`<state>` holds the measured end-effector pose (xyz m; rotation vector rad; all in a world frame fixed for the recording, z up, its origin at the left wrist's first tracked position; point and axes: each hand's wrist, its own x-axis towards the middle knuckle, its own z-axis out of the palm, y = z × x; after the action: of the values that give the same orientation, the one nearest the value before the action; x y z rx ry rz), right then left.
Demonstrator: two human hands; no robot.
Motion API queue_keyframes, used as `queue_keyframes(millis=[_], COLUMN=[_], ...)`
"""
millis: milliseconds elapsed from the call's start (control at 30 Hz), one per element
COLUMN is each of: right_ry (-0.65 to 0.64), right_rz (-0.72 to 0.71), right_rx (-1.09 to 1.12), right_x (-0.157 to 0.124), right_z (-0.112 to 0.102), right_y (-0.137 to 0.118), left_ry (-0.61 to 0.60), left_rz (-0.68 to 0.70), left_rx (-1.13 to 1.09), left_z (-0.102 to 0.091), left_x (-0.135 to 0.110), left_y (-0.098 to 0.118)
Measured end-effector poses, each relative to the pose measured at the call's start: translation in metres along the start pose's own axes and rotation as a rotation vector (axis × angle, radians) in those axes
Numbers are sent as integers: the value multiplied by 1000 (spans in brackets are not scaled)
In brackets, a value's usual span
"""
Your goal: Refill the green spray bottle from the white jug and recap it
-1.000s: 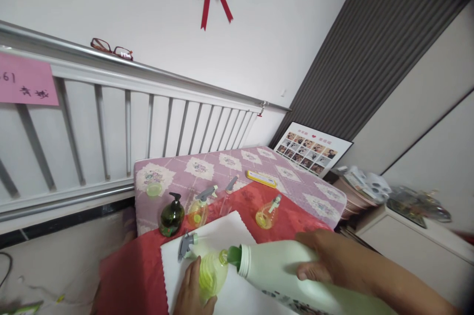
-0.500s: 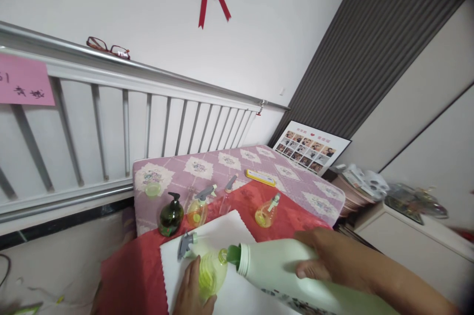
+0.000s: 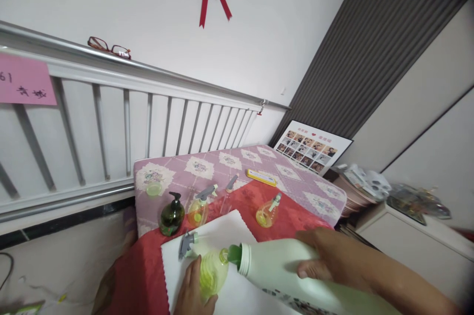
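My left hand [image 3: 194,288] is wrapped round a yellow-green see-through spray bottle [image 3: 214,275] with its top off, tilted towards the right. In my right hand [image 3: 320,258] a large pale green detergent jug [image 3: 276,260] lies tipped over on its side. Its green pouring spout meets the small bottle's open neck; whether liquid is flowing I cannot make out. Just beyond my left hand, a grey trigger spray head [image 3: 187,245] rests on the white sheet [image 3: 237,228].
Behind the sheet stand a dark green pump bottle [image 3: 172,215] and spray bottles [image 3: 198,212], another [image 3: 266,214] being on the red cloth [image 3: 244,199]. A pale green lid [image 3: 153,188] and a yellow box [image 3: 261,177] lie on the patterned table cover [image 3: 200,167]. A radiator [image 3: 163,107] runs behind.
Both hands, the jug and the small bottle keep almost the same places. The whole view has shifted very slightly.
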<state>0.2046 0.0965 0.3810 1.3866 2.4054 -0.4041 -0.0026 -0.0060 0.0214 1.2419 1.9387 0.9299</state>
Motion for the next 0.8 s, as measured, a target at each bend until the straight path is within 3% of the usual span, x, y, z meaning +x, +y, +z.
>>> queue_keyframes(millis=[100, 800], right_ry=[-52, -52], right_rz=[14, 16], right_rx=[22, 27], right_x=[-1, -1], right_z=[-2, -4], right_y=[-4, -6], left_ry=[0, 10], left_rz=[-7, 11], left_rx=[0, -2], left_z=[0, 4], left_x=[0, 1], left_y=[0, -4])
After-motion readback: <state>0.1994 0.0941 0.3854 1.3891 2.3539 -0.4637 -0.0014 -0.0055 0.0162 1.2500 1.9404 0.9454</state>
